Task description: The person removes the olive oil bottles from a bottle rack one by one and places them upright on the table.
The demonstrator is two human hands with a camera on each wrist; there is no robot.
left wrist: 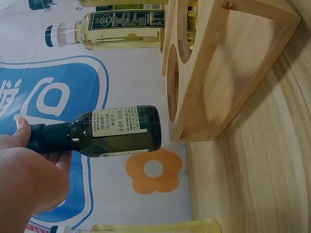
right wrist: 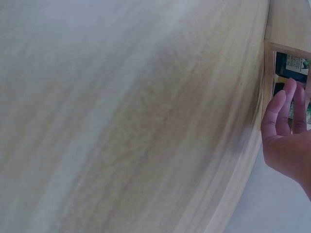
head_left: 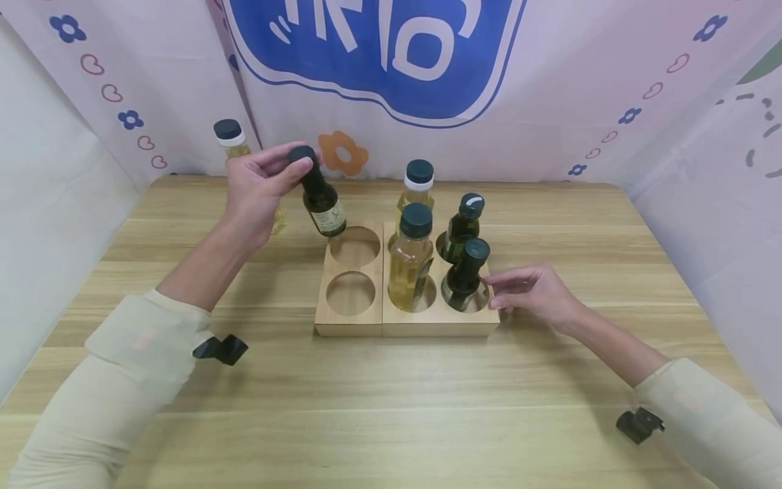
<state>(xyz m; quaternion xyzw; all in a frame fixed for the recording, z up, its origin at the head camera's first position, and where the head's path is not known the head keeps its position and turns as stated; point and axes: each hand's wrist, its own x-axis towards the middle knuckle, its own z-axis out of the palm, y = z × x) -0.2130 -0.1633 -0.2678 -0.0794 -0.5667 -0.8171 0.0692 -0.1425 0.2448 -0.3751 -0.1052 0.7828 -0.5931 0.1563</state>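
Observation:
My left hand (head_left: 253,197) pinches a dark green glass bottle (head_left: 324,210) by its cap and neck. The bottle tilts, its base just above the back left hole of a wooden bottle rack (head_left: 348,328). In the left wrist view, a pale label faces the camera on this bottle (left wrist: 116,131). My right hand (head_left: 537,295) is at the rack's right side, fingers fairly straight, fingertips at its edge. Nearest to it, a dark bottle (head_left: 467,272) stands in the front right hole. Another dark bottle (head_left: 462,227) stands behind that one. Two clear bottles of yellow liquid (head_left: 408,268) fill the middle holes.
Behind my left hand stands another clear bottle with yellow liquid (head_left: 235,139), partly hidden. The rack's front left hole (head_left: 351,294) holds no bottle. A printed cloth (head_left: 379,146) hangs along the back edge of the wooden table (head_left: 391,414).

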